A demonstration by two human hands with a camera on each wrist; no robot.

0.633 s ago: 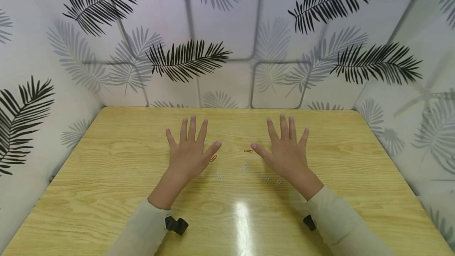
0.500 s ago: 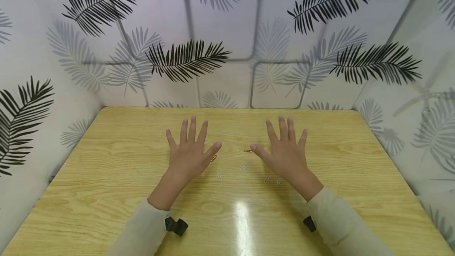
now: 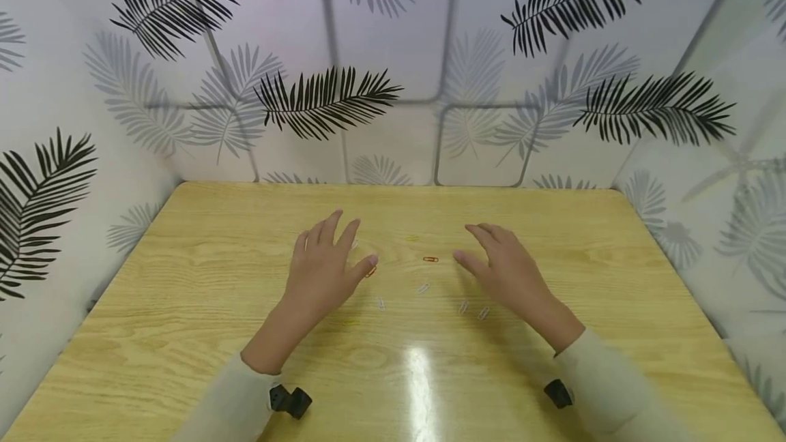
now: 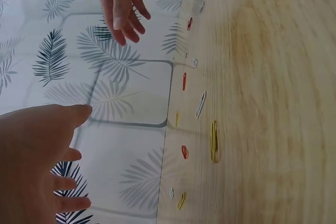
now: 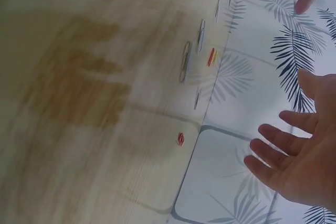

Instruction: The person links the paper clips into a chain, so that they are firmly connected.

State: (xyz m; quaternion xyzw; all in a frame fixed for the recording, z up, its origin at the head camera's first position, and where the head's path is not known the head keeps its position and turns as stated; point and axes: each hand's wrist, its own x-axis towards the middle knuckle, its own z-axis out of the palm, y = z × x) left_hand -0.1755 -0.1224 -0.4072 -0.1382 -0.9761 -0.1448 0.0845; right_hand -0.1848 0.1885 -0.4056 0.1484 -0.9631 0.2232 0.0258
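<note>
Paperclips [image 3: 484,313] on wooden table [image 3: 202,292], central red one [image 3: 430,259] lying left-to-right lengthwise, nearer white one [image 3: 424,288] slanting, left hand [image 3: 319,271] and right hand [image 3: 514,275] above, grips wide.

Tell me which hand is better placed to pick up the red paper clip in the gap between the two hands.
Right, probably: in the head view the right hand is closer to that red paper clip, while the left hand is farther, near another red clip. Both hands look empty.
</note>
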